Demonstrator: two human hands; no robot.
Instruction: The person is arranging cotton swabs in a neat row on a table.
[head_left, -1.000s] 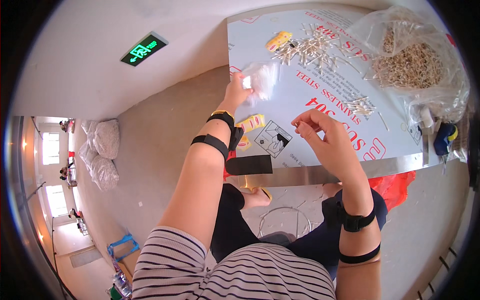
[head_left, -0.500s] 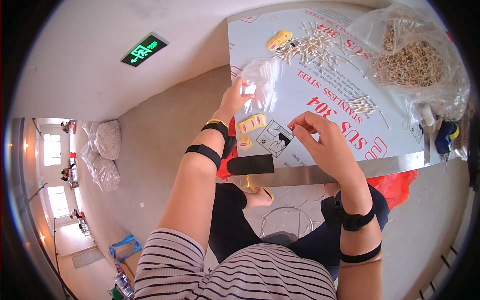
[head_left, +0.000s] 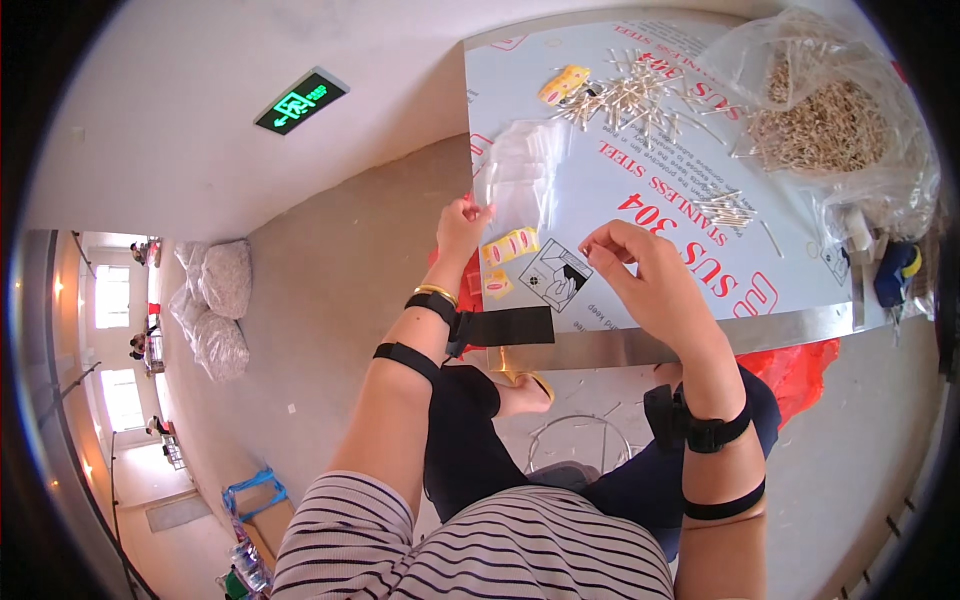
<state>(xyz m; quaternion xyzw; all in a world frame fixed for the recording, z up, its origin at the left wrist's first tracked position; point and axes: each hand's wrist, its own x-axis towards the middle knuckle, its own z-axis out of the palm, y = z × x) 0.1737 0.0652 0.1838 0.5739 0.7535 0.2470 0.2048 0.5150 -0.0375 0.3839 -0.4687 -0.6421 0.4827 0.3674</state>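
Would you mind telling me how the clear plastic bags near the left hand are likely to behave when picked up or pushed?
The clear plastic bags look thin and see-through, so they would probably be light and floppy. Their smooth, shiny film suggests they may be slippery. Since they lie overlapping, a push might fan them out.

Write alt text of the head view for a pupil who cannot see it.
A person's left hand is beside clear plastic bags, and the right hand is above a gray table. Beyond lie loose pale sticks, with a big clear bag of brownish sticks at right.
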